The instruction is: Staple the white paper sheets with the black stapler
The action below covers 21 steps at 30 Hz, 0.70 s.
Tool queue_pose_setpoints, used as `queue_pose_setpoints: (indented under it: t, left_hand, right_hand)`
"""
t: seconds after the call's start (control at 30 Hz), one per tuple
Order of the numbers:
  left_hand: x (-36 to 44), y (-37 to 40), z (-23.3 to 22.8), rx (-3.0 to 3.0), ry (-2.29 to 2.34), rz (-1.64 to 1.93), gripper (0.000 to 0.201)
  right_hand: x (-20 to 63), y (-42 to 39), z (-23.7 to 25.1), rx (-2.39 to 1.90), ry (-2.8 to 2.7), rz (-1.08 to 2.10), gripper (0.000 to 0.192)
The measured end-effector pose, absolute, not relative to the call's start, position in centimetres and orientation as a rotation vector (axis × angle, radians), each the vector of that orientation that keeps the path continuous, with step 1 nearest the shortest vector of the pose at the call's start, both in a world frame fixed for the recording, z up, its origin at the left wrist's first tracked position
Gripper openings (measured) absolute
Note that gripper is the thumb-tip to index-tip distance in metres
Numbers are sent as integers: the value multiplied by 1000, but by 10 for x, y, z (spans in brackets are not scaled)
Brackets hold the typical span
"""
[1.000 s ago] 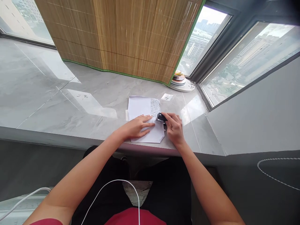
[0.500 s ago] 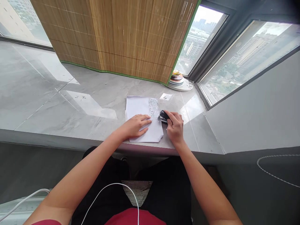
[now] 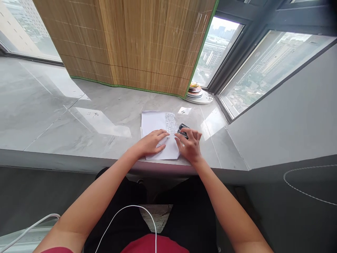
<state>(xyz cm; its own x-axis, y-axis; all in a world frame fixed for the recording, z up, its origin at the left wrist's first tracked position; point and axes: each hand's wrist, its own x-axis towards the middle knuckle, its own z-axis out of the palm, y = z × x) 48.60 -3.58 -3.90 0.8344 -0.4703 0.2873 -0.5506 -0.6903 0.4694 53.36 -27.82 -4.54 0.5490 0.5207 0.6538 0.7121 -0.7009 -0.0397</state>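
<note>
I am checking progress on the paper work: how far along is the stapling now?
Done: the white sheets lie gathered on the grey sill. In hand: the left hand presses them flat, and the right hand grips a black stapler at their right edge. Left: no staple is visible, so fastening cannot be confirmed.

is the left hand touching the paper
Touching. The head view shows the left hand lying flat on the paper, fingers spread across its near part.

right hand (image 3: 190,147) hides most of the stapler (image 3: 182,128).
</note>
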Motion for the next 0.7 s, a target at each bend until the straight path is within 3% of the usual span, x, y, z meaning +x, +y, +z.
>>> queue_pose_setpoints:
  t: [0.13, 0.33, 0.47, 0.7]
  left_hand:
    - [490, -31, -39, 2317, -666, 257, 50]
    - [483, -28, -41, 2455, -357, 562, 29]
    - [458, -26, -44, 2494, -378, 437, 19]
    - [439, -28, -45, 2582, -392, 392, 22]
  right_hand:
    - [536, -275, -47, -2587, -1252, -759, 21]
    - [534, -272, -45, -2642, -1314, -646, 28]
    - [533, -273, -42, -2598, -1321, -606, 24]
    - [498, -281, -33, -2502, -1270, -484, 18]
